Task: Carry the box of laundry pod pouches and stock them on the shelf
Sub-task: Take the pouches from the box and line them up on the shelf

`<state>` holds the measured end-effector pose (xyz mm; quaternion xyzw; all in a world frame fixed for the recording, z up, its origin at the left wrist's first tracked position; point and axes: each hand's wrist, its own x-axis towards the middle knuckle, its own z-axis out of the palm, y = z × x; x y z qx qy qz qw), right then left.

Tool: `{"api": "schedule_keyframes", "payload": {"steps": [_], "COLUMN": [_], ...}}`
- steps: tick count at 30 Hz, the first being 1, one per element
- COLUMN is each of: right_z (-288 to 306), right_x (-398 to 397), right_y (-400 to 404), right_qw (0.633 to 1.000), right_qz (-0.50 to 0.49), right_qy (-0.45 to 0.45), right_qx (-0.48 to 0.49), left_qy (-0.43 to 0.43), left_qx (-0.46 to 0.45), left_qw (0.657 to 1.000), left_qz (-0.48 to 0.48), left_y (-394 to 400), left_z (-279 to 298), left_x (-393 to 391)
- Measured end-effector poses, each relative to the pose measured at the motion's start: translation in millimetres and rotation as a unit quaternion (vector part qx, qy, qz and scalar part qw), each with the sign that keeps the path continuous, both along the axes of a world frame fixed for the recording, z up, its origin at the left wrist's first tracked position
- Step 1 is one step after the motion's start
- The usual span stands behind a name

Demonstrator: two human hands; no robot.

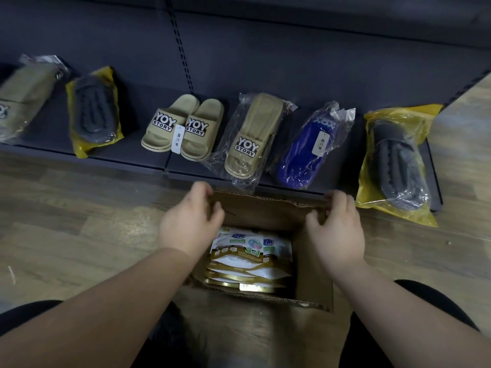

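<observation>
Holding the open cardboard box [310, 277] by its far corners, I have it on the wooden floor [79, 235] right in front of the bottom shelf [148, 152]; my left hand [190, 221] is at the far left corner, fingers curled over the edge of the flap there, thumb on the inner side; my right hand [337, 229] is at the far right corner, fingers bent over the torn rim and thumb pinching the cardboard from inside; both are clamped on the box itself, not on anything inside it. Down in the box lie the laundry pod pouches [249, 258], white and gold packets stacked flat against the left wall, the top one showing a "3 in 1" mark; the right part of the box floor is bare cardboard.

Just past the far edge of the box, the dark shelf carries footwear in a row: a beige slipper in a clear bag [252, 139] nearly overhanging the shelf lip above the box; a blue slipper in a clear bag [308, 152] beside it on the right; a grey slipper in a yellow bag [396, 166] at the shelf's right end, its bag hanging off the front edge; an unwrapped beige pair [183, 128] printed "YOY STORY" with a white tag to the left; further left another grey slipper in a yellow bag [93, 110]; and at the far left a beige one in clear plastic [24, 96], blurred. My dark-trousered knees [435, 301] frame the bottom of the view.
</observation>
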<state>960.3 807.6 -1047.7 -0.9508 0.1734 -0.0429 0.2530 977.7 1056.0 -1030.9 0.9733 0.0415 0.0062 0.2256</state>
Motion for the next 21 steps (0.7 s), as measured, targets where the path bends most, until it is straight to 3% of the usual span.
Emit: {"api": "schedule_keyframes", "payload": {"steps": [4, 8, 12, 21], "right_z": [5, -30, -98, -165], "right_x": [11, 12, 13, 37], "right_y": [19, 46, 55, 63], "right_qw": [0.987, 0.958, 0.922, 0.891], "right_qz": [0.151, 0.194, 0.12, -0.018], "right_qy": [-0.047, 0.204, 0.348, 0.408], "right_qx": [-0.038, 0.047, 0.123, 0.199], "left_qy": [0.157, 0.347, 0.385, 0.432], "left_qx": [-0.043, 0.002, 0.014, 0.109], "left_qw": [0.981, 0.933, 0.923, 0.895], "left_qz": [-0.104, -0.094, -0.015, -0.022], "left_y": [-27, -41, -38, -40], "left_z": [-16, -77, -122, -168], "left_x": [4, 7, 17, 38]}}
